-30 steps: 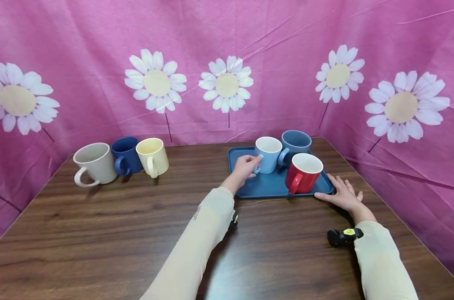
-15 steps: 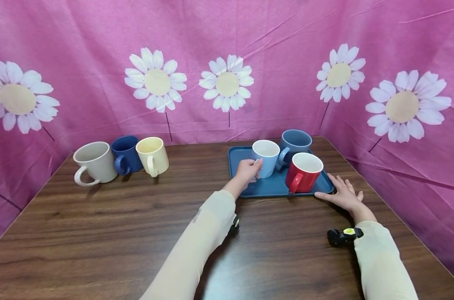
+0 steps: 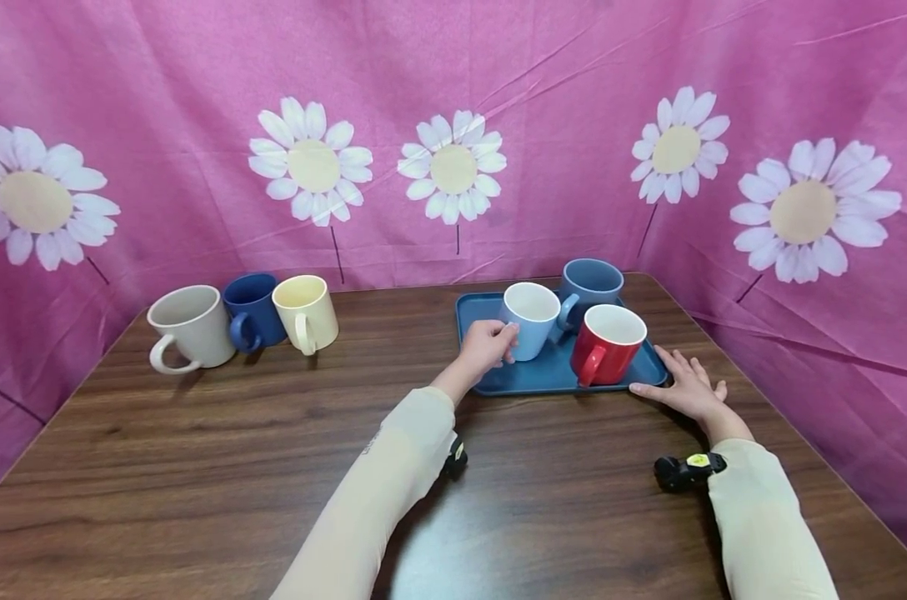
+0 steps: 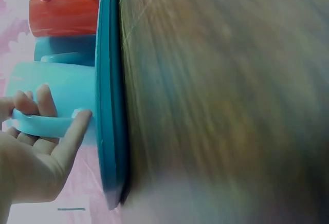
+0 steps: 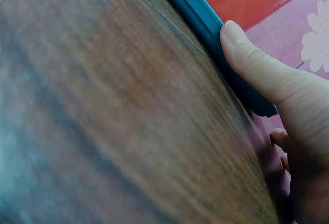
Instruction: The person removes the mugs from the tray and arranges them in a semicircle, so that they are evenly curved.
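On the blue tray point(image 3: 532, 379) stand three mugs. My left hand point(image 3: 485, 346) holds the light blue mug point(image 3: 532, 329) by its handle point(image 4: 41, 125), at the tray's left side. In the left wrist view the fingers are bent about that handle, and one fingertip lies at its lower end. The red mug point(image 3: 607, 350) stands front right on the tray, with the grey-blue mug point(image 3: 592, 287) behind it. My right hand point(image 3: 689, 389) is spread at the tray's front right corner. Its thumb point(image 5: 247, 49) touches the tray rim in the right wrist view.
A grey mug point(image 3: 198, 329), a dark blue mug point(image 3: 258, 312) and a pale yellow mug point(image 3: 311, 317) stand in a row at the back left of the wooden table point(image 3: 198, 475). A pink cloth point(image 3: 536, 100) with printed daisies hangs behind and at the right.
My left hand has drawn the light blue mug slightly toward the front of the tray, away from the grey-blue mug. The right hand has stayed at the corner.
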Motion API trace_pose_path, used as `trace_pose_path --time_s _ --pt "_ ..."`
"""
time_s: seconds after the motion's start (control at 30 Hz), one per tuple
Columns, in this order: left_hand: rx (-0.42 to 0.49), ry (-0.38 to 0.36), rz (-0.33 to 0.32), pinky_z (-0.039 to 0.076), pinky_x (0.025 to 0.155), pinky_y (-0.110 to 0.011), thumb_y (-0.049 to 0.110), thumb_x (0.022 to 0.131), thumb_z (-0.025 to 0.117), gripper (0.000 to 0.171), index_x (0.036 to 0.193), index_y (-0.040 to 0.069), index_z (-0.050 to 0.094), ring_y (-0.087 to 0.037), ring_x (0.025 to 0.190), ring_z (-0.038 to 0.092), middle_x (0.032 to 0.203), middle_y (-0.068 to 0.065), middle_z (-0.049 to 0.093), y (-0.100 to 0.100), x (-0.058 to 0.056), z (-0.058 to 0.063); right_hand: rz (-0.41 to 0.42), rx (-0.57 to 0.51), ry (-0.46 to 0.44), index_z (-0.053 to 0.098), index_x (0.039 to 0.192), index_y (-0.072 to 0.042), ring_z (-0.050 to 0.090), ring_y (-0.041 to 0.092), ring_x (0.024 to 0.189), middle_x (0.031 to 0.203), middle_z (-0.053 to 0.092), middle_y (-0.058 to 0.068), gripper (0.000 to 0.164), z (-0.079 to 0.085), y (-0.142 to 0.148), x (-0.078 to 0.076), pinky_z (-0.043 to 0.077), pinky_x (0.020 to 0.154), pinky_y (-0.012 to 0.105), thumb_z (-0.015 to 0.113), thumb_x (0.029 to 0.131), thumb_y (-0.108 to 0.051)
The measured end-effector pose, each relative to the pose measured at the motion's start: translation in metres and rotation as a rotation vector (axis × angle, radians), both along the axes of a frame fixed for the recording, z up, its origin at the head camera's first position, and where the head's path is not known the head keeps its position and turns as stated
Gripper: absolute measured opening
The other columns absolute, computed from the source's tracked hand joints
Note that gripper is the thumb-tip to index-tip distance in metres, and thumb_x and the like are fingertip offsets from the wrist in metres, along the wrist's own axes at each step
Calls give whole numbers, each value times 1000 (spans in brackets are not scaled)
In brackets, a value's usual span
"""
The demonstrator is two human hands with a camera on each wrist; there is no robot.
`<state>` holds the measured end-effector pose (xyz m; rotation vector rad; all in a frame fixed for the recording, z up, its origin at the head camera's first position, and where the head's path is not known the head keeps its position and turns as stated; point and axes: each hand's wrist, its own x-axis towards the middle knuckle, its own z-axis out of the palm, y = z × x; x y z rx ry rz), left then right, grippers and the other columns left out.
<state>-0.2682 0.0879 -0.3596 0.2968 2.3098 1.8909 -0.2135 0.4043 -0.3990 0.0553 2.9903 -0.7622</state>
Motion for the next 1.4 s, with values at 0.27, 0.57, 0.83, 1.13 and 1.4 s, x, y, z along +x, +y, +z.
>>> trace_pose_path --time_s 0.27,0.57,0.83,1.13,1.4 --pt "131 -26 11 50 60 -38 23 88 51 33 69 -4 55 -15 53 55 52 -6 48 -22 9 16 -10 -1 -25 7 137 -6 -9 48 119 134 3 32 98 -1 -1 -1 -12 75 70 56 71 -58" --pt "285 8 21 48 63 -46 16 86 53 27 70 -6 54 -15 48 53 50 -6 45 -69 22 39 2 -6 -13 7 137 -6 -10 49 119 134 2 32 97 1 0 0 -11 74 71 57 72 -57" --pt "270 39 34 48 64 -45 16 87 52 28 73 -8 54 -15 51 55 53 -7 48 -115 40 56 8 -17 -11 6 137 -5 -11 49 119 134 1 32 96 2 -1 1 -10 74 72 57 72 -55" --pt "163 81 55 50 61 -37 17 89 49 31 76 -11 52 -13 53 54 55 -6 47 -170 67 63 13 -14 -19 6 137 -5 -10 48 119 134 2 32 97 1 -1 0 -10 74 72 57 72 -56" --pt "78 47 55 50 59 -32 17 89 49 33 79 -14 52 -13 56 53 56 -4 48 -211 100 66 6 -12 -14 6 137 -5 -10 48 119 133 2 33 96 2 -2 0 -12 74 71 56 73 -56"
